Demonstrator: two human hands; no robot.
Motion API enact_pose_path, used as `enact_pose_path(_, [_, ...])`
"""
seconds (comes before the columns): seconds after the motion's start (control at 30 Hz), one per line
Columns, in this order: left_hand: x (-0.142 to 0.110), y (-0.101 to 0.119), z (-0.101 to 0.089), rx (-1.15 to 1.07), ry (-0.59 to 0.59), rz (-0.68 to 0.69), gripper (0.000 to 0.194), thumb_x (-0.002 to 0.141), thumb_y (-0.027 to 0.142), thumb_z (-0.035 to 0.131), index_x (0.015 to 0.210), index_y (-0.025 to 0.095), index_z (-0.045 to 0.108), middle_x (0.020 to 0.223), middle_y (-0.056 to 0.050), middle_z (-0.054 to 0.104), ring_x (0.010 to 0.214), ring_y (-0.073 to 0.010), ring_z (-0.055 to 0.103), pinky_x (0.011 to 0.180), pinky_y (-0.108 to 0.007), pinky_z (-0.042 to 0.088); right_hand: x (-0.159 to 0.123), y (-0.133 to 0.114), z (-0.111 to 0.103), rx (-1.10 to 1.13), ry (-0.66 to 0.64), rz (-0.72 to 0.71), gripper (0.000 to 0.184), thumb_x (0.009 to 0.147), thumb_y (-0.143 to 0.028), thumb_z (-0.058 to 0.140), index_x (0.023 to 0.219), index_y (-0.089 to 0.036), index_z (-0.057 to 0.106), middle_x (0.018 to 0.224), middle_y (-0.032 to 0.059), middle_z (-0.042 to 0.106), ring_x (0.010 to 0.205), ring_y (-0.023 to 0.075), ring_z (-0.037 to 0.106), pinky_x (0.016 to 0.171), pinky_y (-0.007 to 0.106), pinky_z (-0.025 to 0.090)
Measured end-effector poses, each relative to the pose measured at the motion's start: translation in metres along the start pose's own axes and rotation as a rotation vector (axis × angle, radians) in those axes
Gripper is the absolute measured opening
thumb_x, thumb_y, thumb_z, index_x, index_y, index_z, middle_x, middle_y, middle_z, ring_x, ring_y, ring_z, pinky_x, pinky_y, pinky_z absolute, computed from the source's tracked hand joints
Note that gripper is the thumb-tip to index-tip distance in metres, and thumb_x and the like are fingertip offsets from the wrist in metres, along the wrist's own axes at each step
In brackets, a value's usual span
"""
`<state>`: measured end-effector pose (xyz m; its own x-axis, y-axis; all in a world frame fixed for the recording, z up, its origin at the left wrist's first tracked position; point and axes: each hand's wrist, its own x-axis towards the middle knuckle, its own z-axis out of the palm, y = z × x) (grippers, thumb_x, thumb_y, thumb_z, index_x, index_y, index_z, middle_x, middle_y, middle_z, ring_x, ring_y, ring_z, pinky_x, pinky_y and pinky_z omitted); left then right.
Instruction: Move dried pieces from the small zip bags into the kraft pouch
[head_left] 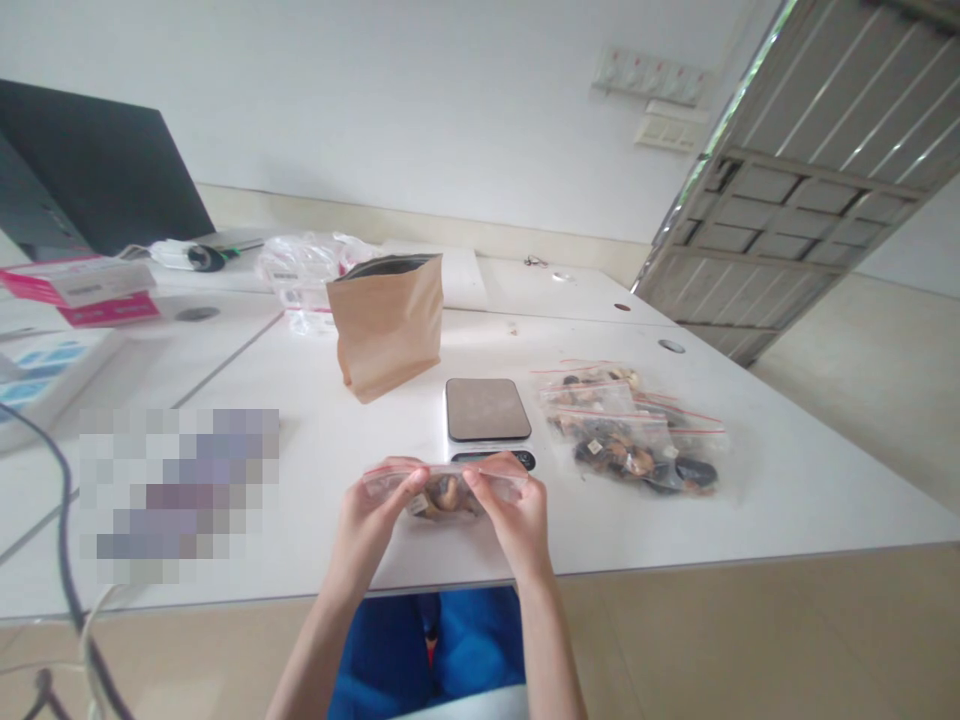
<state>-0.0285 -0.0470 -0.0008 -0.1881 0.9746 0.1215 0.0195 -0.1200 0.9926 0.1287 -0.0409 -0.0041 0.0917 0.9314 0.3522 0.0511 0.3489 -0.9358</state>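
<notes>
My left hand and my right hand both pinch the top strip of a small clear zip bag holding brown and dark pieces, just above the white table's near edge. Right behind the bag sits a small digital kitchen scale with nothing on its platform. A brown paper stand-up pouch stands open-topped behind and left of the scale. Several filled clear zip bags lie in a pile to the right of the scale.
A pile of empty clear bags lies behind the pouch. A dark laptop screen and pink and white boxes stand at the far left. A blurred patch covers the table's left. Cables hang at the lower left. A slatted door leans at the right.
</notes>
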Motion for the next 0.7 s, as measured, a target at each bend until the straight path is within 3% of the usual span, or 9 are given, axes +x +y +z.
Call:
enact_pose_path(0.13, [-0.001, -0.001, -0.002, -0.110, -0.092, 0.061, 0.032, 0.072, 0.048, 0.070, 0.069, 0.016, 0.069, 0.081, -0.007, 0.067, 0.077, -0.0189, 0.063, 0.071, -0.026, 0.049, 0.000, -0.002, -0.002, 0.011, -0.017, -0.063, 0.012, 0.078, -0.033, 0.070, 0.076, -0.022, 0.074, 0.076, 0.0033, 0.068, 0.083, 0.0187, 0.061, 0.081, 0.033, 0.047])
enact_pose_path(0.37, [-0.006, -0.007, -0.008, -0.169, -0.204, 0.017, 0.032, 0.069, 0.041, 0.075, 0.091, 0.018, 0.069, 0.091, -0.007, 0.067, 0.080, -0.0190, 0.063, 0.070, -0.025, 0.050, 0.000, -0.003, -0.008, 0.042, -0.146, 0.066, 0.021, 0.078, -0.040, 0.067, 0.083, -0.020, 0.071, 0.087, 0.0044, 0.069, 0.084, 0.0182, 0.063, 0.076, 0.029, 0.049])
enact_pose_path(0.7, [-0.005, -0.006, -0.003, -0.065, -0.157, 0.004, 0.024, 0.077, 0.041, 0.069, 0.081, 0.018, 0.070, 0.090, -0.006, 0.069, 0.084, -0.0184, 0.064, 0.077, -0.026, 0.050, -0.001, -0.003, -0.013, 0.013, -0.171, 0.068, 0.016, 0.078, -0.036, 0.067, 0.083, -0.021, 0.071, 0.085, 0.0027, 0.070, 0.083, 0.0172, 0.065, 0.078, 0.028, 0.051])
